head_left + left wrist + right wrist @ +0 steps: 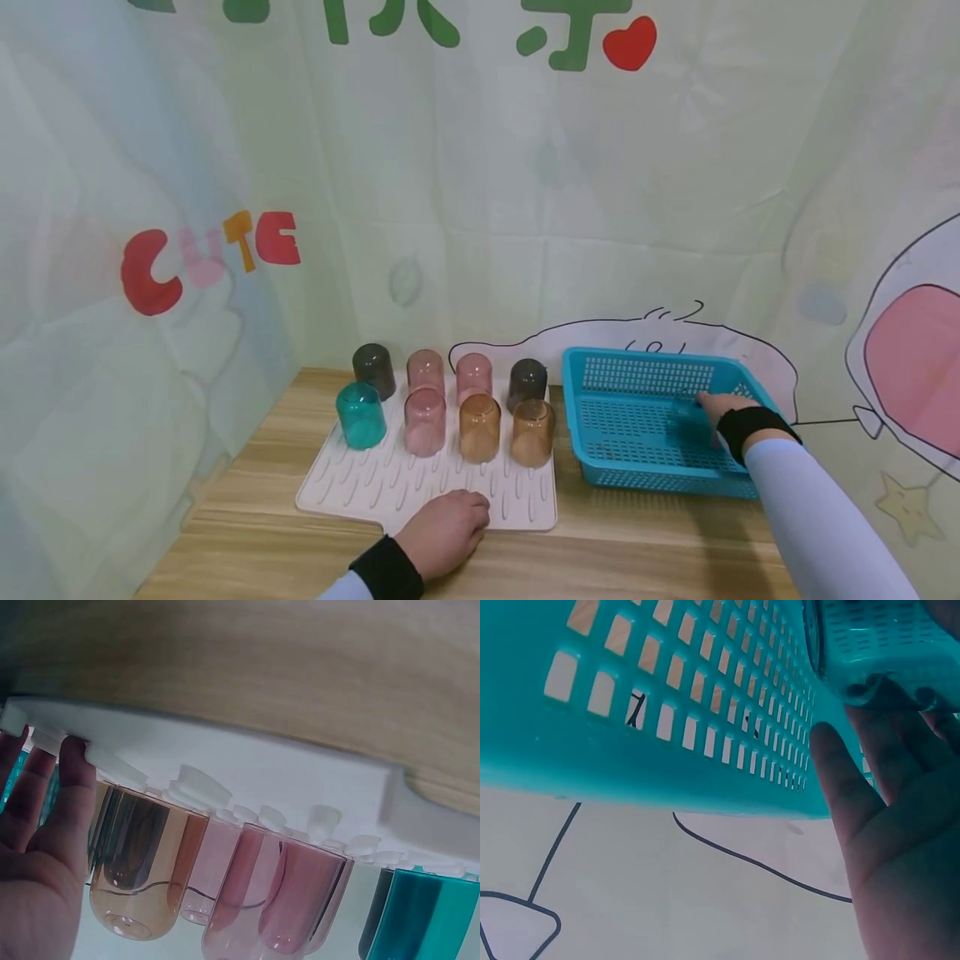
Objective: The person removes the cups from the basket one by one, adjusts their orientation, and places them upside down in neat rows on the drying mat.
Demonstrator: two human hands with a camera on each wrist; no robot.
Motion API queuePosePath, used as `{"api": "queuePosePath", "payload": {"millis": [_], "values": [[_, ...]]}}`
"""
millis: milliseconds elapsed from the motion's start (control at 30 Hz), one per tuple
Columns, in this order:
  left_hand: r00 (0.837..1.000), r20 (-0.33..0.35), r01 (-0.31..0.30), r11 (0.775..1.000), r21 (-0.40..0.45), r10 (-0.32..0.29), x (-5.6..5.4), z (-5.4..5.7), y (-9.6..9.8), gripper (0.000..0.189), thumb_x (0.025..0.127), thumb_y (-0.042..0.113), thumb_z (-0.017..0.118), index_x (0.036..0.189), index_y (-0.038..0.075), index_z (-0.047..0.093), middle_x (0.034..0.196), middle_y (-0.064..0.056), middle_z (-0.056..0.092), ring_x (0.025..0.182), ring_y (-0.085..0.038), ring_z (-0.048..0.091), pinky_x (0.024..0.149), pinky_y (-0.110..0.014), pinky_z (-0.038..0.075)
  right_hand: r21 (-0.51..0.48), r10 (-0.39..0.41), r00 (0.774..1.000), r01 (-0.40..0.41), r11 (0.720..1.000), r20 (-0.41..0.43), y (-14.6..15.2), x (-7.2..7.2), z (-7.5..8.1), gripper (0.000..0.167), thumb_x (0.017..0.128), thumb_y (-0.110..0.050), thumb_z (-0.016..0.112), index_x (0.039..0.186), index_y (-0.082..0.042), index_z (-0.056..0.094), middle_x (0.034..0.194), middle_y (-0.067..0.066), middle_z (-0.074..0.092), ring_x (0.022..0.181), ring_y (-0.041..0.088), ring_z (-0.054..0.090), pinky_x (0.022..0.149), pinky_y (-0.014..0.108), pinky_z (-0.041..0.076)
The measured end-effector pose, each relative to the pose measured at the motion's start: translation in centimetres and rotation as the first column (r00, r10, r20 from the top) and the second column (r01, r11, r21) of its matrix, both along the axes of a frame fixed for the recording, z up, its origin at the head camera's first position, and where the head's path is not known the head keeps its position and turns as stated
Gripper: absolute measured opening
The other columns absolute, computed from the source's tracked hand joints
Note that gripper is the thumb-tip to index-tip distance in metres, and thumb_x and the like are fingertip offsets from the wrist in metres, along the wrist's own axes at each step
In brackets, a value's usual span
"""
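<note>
My right hand reaches inside the blue plastic basket, near its right end. In the right wrist view it holds a see-through cup, fingers under it and thumb at the top edge; the basket's colour shows through, so its own tint is unclear. My left hand rests on the front edge of a white drying mat, with fingertips touching the mat in the left wrist view. Upside-down cups stand in two rows on the mat, among them a teal cup and an amber cup.
Other cups on the mat include a grey cup, a pink cup and a brown cup. The basket stands right beside the mat on the wooden table. A printed cloth hangs behind and to the left.
</note>
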State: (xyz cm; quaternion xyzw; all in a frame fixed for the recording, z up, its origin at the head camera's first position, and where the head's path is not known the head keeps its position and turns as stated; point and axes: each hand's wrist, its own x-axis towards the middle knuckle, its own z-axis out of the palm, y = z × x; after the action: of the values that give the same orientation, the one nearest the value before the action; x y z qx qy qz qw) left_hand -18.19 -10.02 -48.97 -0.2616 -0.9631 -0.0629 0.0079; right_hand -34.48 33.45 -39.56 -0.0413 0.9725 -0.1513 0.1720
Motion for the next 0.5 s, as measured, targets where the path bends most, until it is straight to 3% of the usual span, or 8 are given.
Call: {"api": "queuePosePath", "payload": {"millis": [67,167,367,500], "values": [[1.000,-0.004,0.005,1.000,0.003,-0.005,0.0,0.0,0.1,0.009,0.097,0.025,0.068,0.100,0.021,0.076,0.111,0.007,0.072,0.102,-0.011,0.066,0.094,-0.030,0.057,-0.014,-0.020,1.000,0.020,1.000,0.013,0.0,0.2,0.3,0.077,0.099,-0.008,0.061,0.160,0.000,0.014,0.156,0.044,0.013,0.142,0.065,0.015,0.109,0.081,0.024],[1.000,-0.012,0.013,1.000,0.008,-0.013,0.0,0.1,0.1,0.009,0.097,0.024,0.068,0.100,0.020,0.075,0.110,0.006,0.073,0.101,-0.011,0.066,0.093,-0.031,0.057,0.044,0.034,0.999,-0.033,0.999,-0.009,0.3,-0.2,0.2,0.087,0.090,-0.002,0.072,0.159,0.000,0.019,0.157,0.043,0.017,0.141,0.066,0.018,0.107,0.081,0.028],[1.000,-0.008,0.015,1.000,0.020,-0.015,0.0,0.2,0.0,0.008,0.097,0.023,0.068,0.099,0.020,0.075,0.109,0.006,0.073,0.101,-0.011,0.066,0.093,-0.031,0.057,0.114,0.136,0.988,-0.127,0.985,-0.077,0.8,-2.1,-0.4,0.087,0.081,-0.006,0.083,0.152,0.006,0.034,0.152,0.040,0.035,0.137,0.063,0.032,0.104,0.074,0.039],[1.000,-0.012,0.023,1.000,0.017,-0.023,0.1,0.2,-0.1,0.008,0.096,0.023,0.068,0.097,0.020,0.075,0.108,0.006,0.072,0.100,-0.011,0.066,0.092,-0.030,0.058,0.118,0.176,0.978,-0.163,0.980,-0.108,0.7,-2.5,0.0,0.085,0.081,-0.010,0.084,0.149,0.008,0.038,0.149,0.039,0.041,0.135,0.060,0.038,0.105,0.072,0.041]]}}
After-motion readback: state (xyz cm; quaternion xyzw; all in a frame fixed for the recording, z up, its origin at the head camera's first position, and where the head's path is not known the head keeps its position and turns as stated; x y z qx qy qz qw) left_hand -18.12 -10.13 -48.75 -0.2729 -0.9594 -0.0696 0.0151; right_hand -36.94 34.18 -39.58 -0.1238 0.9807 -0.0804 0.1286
